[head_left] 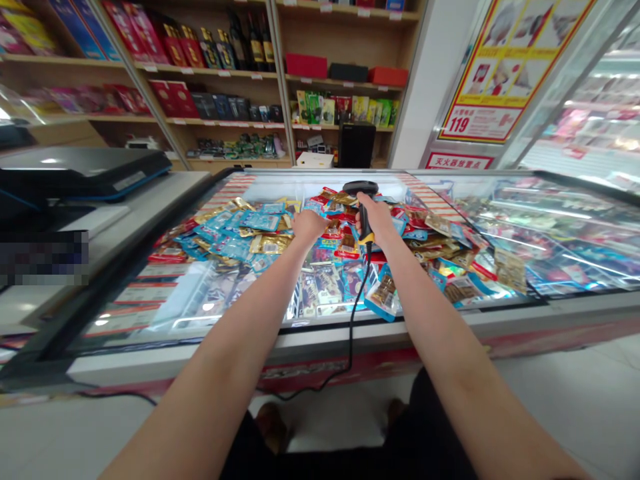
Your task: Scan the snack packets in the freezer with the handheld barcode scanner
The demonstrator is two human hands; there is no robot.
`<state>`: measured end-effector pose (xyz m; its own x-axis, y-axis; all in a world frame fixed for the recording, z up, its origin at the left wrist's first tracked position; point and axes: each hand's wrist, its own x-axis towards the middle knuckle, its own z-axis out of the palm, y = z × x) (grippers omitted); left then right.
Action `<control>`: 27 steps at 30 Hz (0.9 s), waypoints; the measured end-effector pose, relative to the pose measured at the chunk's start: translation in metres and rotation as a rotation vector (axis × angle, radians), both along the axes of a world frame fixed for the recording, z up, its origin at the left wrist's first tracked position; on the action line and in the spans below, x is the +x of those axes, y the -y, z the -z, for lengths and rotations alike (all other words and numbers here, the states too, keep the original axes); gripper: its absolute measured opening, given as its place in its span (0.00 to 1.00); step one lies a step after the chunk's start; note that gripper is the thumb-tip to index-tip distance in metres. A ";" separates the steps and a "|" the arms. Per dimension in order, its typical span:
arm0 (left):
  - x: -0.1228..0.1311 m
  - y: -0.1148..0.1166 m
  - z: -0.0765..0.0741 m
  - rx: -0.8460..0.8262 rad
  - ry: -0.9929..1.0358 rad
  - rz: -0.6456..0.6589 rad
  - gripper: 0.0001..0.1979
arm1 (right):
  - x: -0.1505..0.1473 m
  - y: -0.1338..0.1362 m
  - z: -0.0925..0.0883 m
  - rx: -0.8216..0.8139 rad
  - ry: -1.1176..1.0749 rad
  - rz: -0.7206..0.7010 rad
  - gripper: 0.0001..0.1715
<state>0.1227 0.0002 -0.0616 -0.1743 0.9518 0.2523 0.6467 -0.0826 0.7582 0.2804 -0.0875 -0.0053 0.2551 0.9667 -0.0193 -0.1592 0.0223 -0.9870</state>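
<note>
A: "The freezer (pixel 310 343) bore heaped packets (pixel 263 221); one nudge could've sent some sliding!"
B: "Left hand (pixel 309 227) was among them, grip hidden; right hand (pixel 376 215) clutched the scanner (pixel 360 187) over the heap, its cord (pixel 351 333) liable to snag edge packets!"

The barcode scanner (pixel 367 223) is black, with yellow at the foot of its handle; its cable (pixel 351 340) is plain black. The snack packets (pixel 263 220) come in blue, red and gold. Orange-red and white stripes (pixel 233 192) band the glass. The wall poster (pixel 475 120) mixes red, yellow and white.
</note>
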 end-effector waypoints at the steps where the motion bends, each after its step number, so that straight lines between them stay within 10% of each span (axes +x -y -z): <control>1: -0.002 0.000 -0.002 -0.029 -0.078 -0.008 0.11 | 0.000 0.000 0.000 -0.003 -0.001 -0.001 0.22; 9: -0.037 0.000 -0.013 -0.142 -0.170 0.051 0.08 | -0.004 0.001 0.001 -0.014 0.014 -0.031 0.21; 23: -0.056 0.008 -0.021 -0.040 0.664 -0.121 0.14 | -0.026 0.007 0.011 -0.035 0.107 -0.192 0.22; 27: -0.053 0.003 -0.019 0.093 0.632 -0.136 0.16 | -0.027 0.008 0.013 -0.008 0.131 -0.230 0.21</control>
